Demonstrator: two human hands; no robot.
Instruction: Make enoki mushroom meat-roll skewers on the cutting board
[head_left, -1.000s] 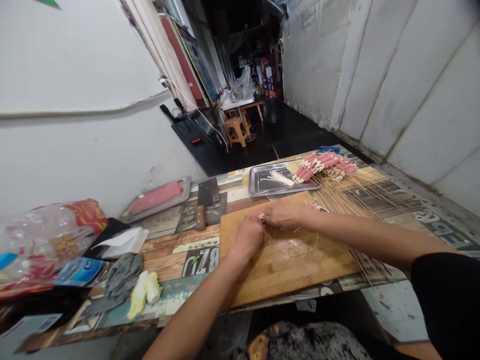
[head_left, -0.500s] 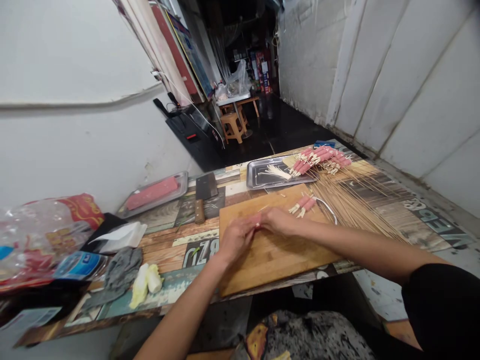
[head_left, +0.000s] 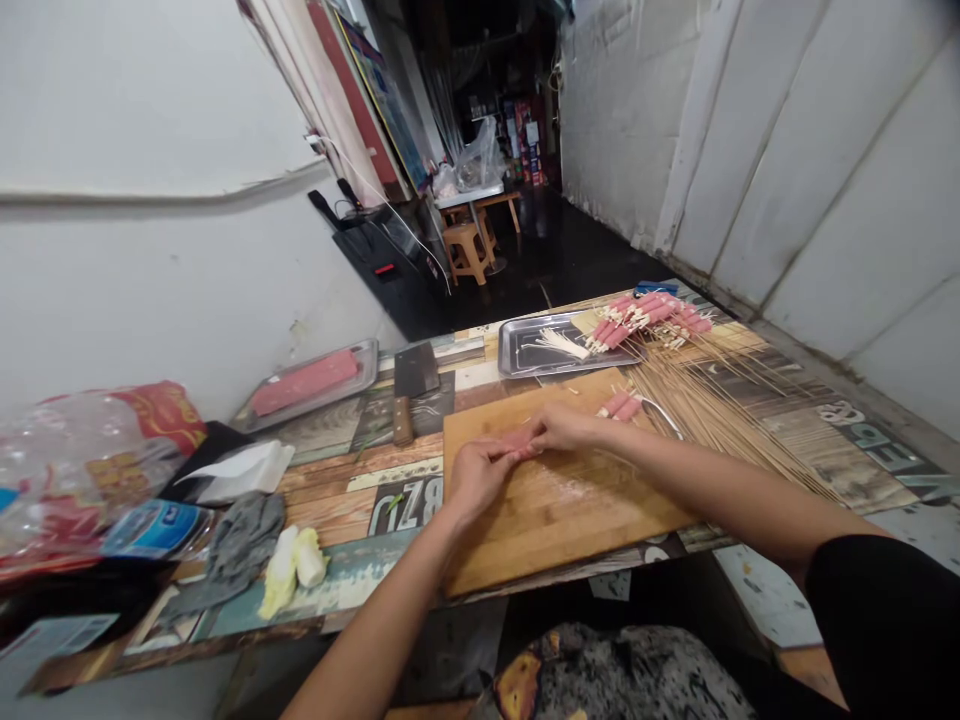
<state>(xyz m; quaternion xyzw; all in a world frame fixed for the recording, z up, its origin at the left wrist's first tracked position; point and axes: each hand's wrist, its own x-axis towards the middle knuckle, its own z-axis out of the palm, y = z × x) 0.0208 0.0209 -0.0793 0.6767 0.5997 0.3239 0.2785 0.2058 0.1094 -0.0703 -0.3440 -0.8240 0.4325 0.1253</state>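
Observation:
A pink slice of meat [head_left: 516, 438] lies at the upper left of the wooden cutting board [head_left: 570, 520], between my two hands. My left hand [head_left: 481, 474] pinches its near left side. From the right, my right hand [head_left: 559, 430] holds it with fingers bent and pressed together. Whatever may be wrapped inside is hidden by my fingers. Just beyond my right wrist, small pink meat rolls [head_left: 621, 404] with pale mushroom ends rest on the board's right part.
Behind the board stands a metal tray [head_left: 517, 360] with enoki mushrooms [head_left: 561, 344] and piled meat rolls [head_left: 637, 312]. Bamboo skewers [head_left: 720, 430] spread rightward. A cleaver [head_left: 415, 372], a tray of pink meat [head_left: 307, 384], cabbage pieces [head_left: 296, 565] and a grey cloth [head_left: 244, 545] lie left.
My hands have shifted slightly, and more of the pink meat shows between them. My right hand now covers part of the finished rolls. The view has moved a little.

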